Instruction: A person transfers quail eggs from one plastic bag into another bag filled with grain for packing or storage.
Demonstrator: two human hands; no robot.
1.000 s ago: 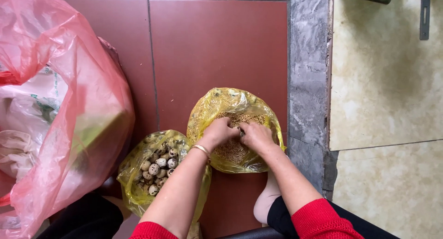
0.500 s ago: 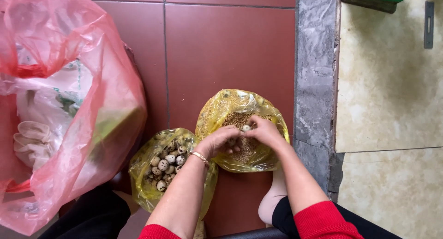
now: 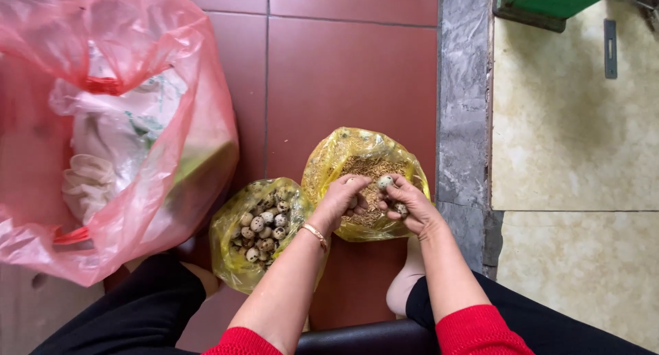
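Both my hands reach into a yellow plastic bag (image 3: 329, 159) filled with brown husks (image 3: 374, 168) on the red tile floor. My right hand (image 3: 406, 205) pinches a small speckled egg (image 3: 385, 182) at its fingertips, and another speckled egg (image 3: 400, 208) rests in its palm. My left hand (image 3: 341, 203), with a gold bangle on the wrist, is curled over the husks; whether it holds an egg is hidden. To the left, a second yellow bag (image 3: 233, 259) holds several speckled eggs (image 3: 262, 226).
A big red plastic bag (image 3: 171, 163) with white wrapped contents stands at the left. A grey stone sill (image 3: 463, 108) runs beside the bags, with cream tiles (image 3: 570, 156) to its right and a green tub (image 3: 559, 0) at the top. My foot (image 3: 403, 290) rests below the husk bag.
My right hand has lifted out of the husks with a speckled egg at its fingertips. The view has shifted slightly, with the bags lower right in the picture.
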